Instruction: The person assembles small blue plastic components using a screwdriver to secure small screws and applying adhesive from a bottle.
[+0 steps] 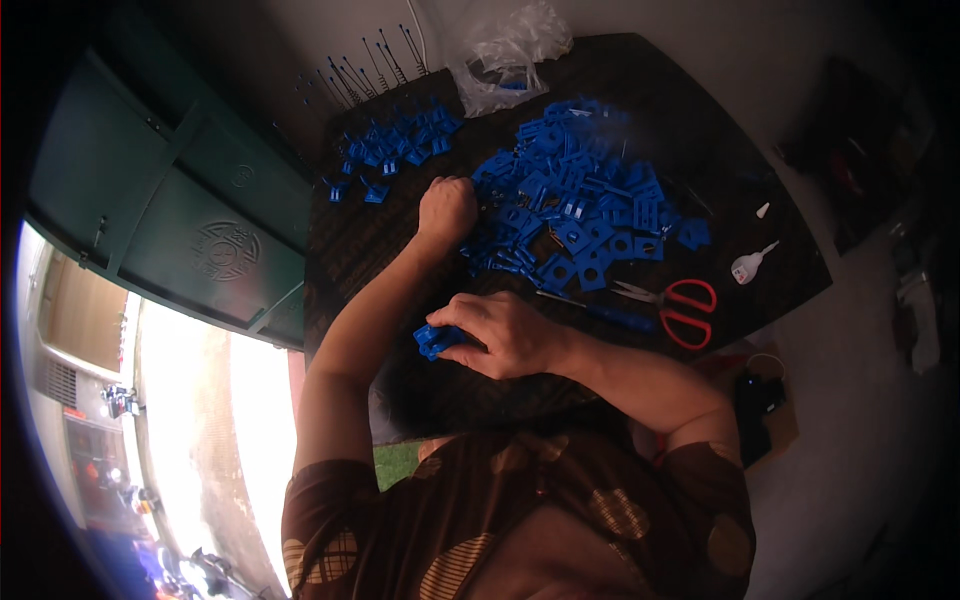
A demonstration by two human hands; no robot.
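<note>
My right hand (505, 333) is closed around a small blue plastic part (436, 341) near the front edge of a dark table (370, 240). My left hand (447, 208) reaches forward, fingers curled, at the left side of a big heap of blue plastic parts (575, 210); what is inside the hand is hidden. A smaller group of blue parts (395, 150) lies farther back on the left.
Red-handled scissors (675, 305) and a blue-handled tool (610, 313) lie right of my right hand. A small white glue bottle (748, 265) sits near the right edge. A clear plastic bag (505, 55) and several thin pins (360, 70) are at the back.
</note>
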